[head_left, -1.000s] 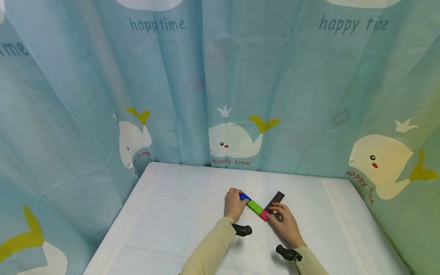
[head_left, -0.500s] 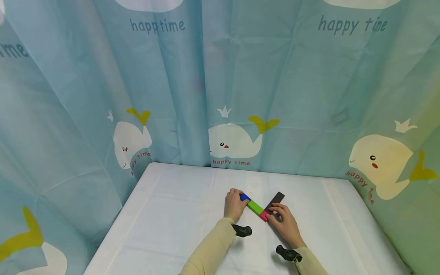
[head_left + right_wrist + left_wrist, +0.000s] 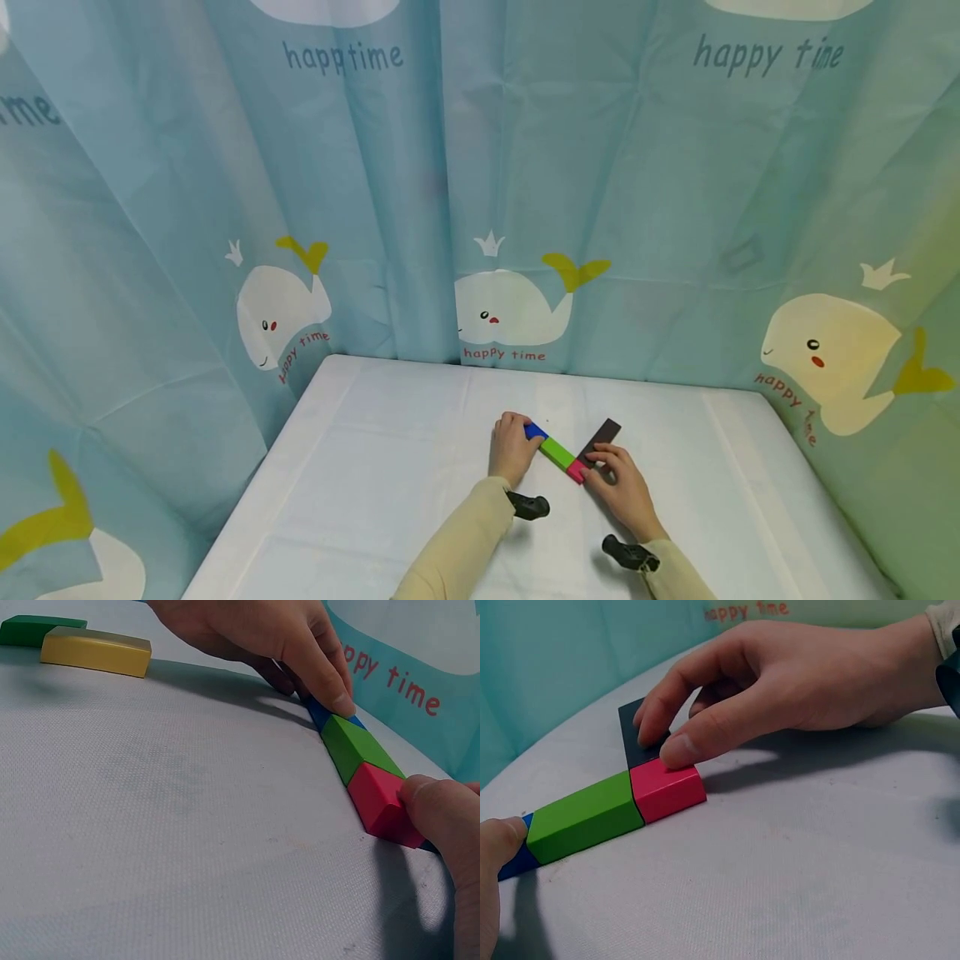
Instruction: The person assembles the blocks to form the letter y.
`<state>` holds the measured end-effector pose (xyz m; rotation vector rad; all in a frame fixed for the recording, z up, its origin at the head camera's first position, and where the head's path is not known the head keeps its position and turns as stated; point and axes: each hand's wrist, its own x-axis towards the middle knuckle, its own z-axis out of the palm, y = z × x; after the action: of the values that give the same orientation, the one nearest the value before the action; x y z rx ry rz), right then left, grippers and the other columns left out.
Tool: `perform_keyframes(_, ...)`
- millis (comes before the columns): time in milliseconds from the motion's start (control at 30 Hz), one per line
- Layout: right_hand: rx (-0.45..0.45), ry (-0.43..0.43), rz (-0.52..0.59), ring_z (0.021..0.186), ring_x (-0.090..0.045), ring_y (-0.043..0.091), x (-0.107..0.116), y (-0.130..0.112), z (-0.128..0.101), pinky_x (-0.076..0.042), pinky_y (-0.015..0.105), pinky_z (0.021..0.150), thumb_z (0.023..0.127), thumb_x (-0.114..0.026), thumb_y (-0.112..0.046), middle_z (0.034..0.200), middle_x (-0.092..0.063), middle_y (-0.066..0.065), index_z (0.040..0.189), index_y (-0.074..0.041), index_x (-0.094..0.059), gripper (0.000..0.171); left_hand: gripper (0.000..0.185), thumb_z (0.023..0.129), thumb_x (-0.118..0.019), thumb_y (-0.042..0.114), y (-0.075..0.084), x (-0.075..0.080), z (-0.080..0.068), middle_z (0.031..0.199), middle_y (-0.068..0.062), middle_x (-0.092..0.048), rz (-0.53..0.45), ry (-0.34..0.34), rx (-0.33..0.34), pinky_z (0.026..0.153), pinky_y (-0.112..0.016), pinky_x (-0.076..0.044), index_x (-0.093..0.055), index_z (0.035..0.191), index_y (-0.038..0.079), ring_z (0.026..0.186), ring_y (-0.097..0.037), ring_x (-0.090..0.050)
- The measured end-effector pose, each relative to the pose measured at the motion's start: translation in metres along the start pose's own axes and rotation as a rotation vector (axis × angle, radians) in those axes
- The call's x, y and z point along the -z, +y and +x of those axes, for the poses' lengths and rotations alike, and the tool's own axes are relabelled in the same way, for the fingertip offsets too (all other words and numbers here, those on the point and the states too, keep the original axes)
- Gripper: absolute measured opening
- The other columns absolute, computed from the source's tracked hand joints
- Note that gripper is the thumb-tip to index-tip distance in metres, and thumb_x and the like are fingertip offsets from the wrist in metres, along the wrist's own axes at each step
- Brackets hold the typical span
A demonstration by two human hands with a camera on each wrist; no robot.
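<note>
A blue block (image 3: 534, 430), a bright green block (image 3: 557, 453) and a pink-red block (image 3: 575, 472) lie end to end in a slanting row on the white table. From the pink end a flat black block (image 3: 603, 435) runs off toward the back right, forming a corner. My left hand (image 3: 512, 450) grips the blue block, its thumb on the near side; the fingers cover much of that block. With my right hand (image 3: 624, 492) I hold the corner: the thumb presses on the pink block (image 3: 667, 791) while fingertips rest on the black block (image 3: 635, 731).
In the right wrist view, a yellow block (image 3: 96, 651) and a dark green block (image 3: 37, 630) lie farther off on the table (image 3: 187, 825). A blue curtain (image 3: 390, 167) printed with whales hangs around the table's back and sides.
Both hands and the row of blocks stay where they were. The left part of the curtain has shifted, showing more of its whale.
</note>
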<state>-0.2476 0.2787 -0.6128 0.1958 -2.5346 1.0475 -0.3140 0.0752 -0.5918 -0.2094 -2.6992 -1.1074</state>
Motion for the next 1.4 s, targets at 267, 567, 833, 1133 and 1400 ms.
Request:
perform_keyframes(267,-0.011,-0.005,-0.013,0.091,-0.058,0.019,0.0,-0.001,0.001,-0.046,0.036,0.079,0.085,-0.078,-0.016,0.126,-0.058,0.012,0.106,-0.009,-0.071,0.023,0.028,0.088,-0.075,0.027,0.002,0.001,0.0,0.115,-0.006,-0.055,-0.006,-0.004,0.0,0.095,-0.04,-0.042,-0.065,0.109,0.011,0.107,-0.024,-0.052)
perform_keyframes(567,-0.019,-0.01,-0.008,0.091,-0.059,0.02,0.0,0.001,0.001,-0.047,0.04,0.079,0.084,-0.078,-0.014,0.127,-0.058,0.012,0.105,-0.008,-0.071,0.024,0.029,0.088,-0.075,0.026,0.003,0.003,-0.001,0.116,-0.006,-0.055,-0.001,0.0,-0.006,0.095,-0.039,-0.042,-0.065,0.109,0.01,0.108,-0.024,-0.052)
perform_keyframes(833,-0.024,-0.015,-0.005,0.091,-0.059,0.02,-0.001,0.001,0.0,-0.047,0.039,0.079,0.084,-0.078,-0.013,0.127,-0.057,0.012,0.106,-0.007,-0.071,0.024,0.029,0.088,-0.074,0.026,0.003,0.003,-0.002,0.117,-0.007,-0.055,-0.006,-0.005,-0.009,0.096,-0.039,-0.042,-0.065,0.11,0.01,0.109,-0.024,-0.051)
perform_keyframes(1133,-0.017,-0.017,-0.018,0.09,-0.059,0.018,0.0,-0.001,0.002,-0.047,0.036,0.078,0.086,-0.076,-0.016,0.126,-0.058,0.011,0.106,-0.008,-0.071,0.021,0.026,0.091,-0.071,0.028,-0.004,0.004,0.002,0.115,-0.006,-0.055,-0.009,-0.021,-0.028,0.093,-0.039,-0.043,-0.066,0.11,0.011,0.107,-0.024,-0.053)
perform_keyframes(1400,0.001,-0.014,-0.009,0.087,-0.059,0.017,0.0,0.001,0.001,-0.046,0.03,0.076,0.087,-0.075,-0.014,0.125,-0.058,0.012,0.106,-0.008,-0.071,0.02,0.029,0.097,-0.062,0.026,-0.027,0.024,0.016,0.111,-0.008,-0.056,-0.069,-0.167,-0.145,0.091,-0.036,-0.046,-0.064,0.118,0.007,0.103,-0.022,-0.056)
